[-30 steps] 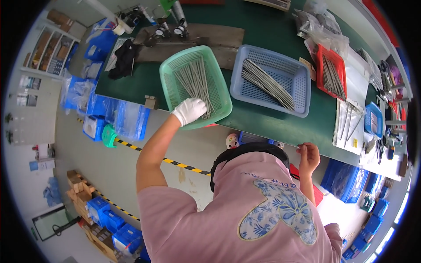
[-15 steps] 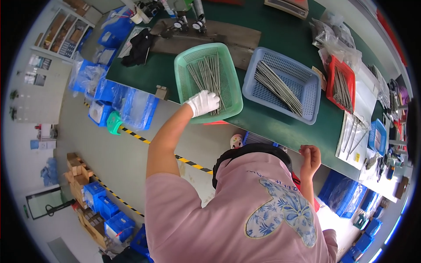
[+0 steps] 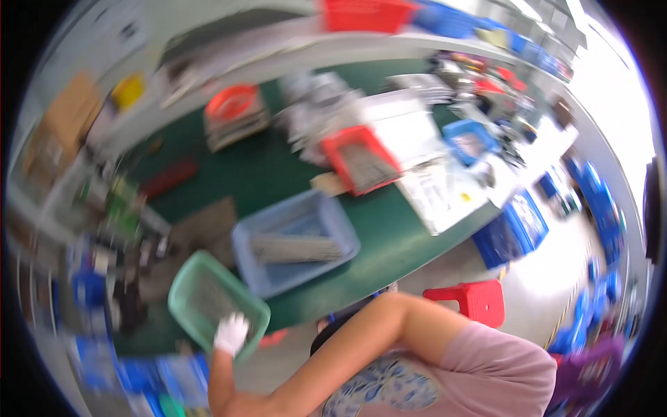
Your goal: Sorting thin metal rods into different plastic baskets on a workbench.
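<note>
We see a gloved left hand [image 3: 231,333] gripping the near rim of a green basket [image 3: 208,295] of thin metal rods, just beside a blue basket [image 3: 295,240] on the green table [image 3: 264,167]. Through the blur we cannot find the right hand.

We see everything smeared by motion blur: the rods in the green basket [image 3: 208,299] and blue basket [image 3: 295,247] run together, and our right hand is out of view
</note>
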### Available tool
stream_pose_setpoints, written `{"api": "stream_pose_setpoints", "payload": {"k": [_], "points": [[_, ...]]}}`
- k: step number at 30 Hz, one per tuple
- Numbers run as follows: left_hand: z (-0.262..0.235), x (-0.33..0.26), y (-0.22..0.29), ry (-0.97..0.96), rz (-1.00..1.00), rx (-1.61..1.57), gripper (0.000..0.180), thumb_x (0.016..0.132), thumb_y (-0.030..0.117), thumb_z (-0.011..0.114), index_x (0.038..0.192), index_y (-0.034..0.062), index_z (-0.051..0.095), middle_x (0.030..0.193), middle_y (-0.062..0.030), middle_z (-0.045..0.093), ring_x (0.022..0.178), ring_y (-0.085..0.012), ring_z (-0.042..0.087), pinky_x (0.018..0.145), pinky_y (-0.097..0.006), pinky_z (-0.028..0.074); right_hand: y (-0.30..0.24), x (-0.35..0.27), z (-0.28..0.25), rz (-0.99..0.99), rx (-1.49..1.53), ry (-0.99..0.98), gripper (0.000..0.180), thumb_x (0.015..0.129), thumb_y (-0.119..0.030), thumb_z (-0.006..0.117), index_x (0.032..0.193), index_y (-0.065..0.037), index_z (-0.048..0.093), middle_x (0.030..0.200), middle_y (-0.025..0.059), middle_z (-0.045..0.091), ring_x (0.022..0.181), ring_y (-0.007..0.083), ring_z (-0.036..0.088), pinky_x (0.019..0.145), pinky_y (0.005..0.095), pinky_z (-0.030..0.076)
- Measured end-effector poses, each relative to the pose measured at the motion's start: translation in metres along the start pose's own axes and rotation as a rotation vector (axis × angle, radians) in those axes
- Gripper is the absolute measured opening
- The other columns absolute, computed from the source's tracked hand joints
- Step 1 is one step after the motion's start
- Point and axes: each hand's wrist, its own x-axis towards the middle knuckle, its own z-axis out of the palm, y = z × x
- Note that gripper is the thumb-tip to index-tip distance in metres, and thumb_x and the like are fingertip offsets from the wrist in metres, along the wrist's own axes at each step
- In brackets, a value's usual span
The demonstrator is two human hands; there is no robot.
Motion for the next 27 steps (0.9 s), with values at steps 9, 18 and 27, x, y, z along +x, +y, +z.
{"api": "stream_pose_setpoints", "payload": {"k": [9,18,27], "points": [[0.014,-0.006,-0.004,0.128,0.0,0.036,0.009,0.065,0.017,0.056,0.067,0.0089,0.054,0.077,-0.0102,0.052,0.077,-0.0279,0.053,0.063,-0.041,0.046,0.031,0.016,0.024,-0.126,0.064,-0.296,0.034,0.076,-0.036,0.055,0.087,-0.004,0.061,0.076,0.0184,0.061,0.07,0.0308,0.06,0.061,0.0411,0.045],[0.018,-0.002,-0.015,0.021,0.062,0.088,0.013,0.075,0.014,0.048,0.072,0.006,0.057,0.078,-0.0098,0.056,0.073,-0.0272,0.056,0.062,-0.038,0.049,0.009,0.035,0.005,0.076,0.049,-0.499,0.029,0.082,-0.026,0.054,0.086,0.003,0.059,0.077,0.0181,0.061,0.07,0.0258,0.059,0.062,0.0398,0.044],[0.037,0.002,-0.034,-0.033,0.111,0.03,0.018,0.073,0.014,0.047,0.088,0.007,0.055,0.095,-0.0139,0.054,0.09,-0.0311,0.051,0.069,-0.042,0.046,0.056,0.046,0.03,-0.157,0.463,-0.405,0.029,0.079,-0.024,0.061,0.086,0.004,0.058,0.073,0.0095,0.062,0.062,0.0182,0.052,0.056,0.0374,0.043]]}}
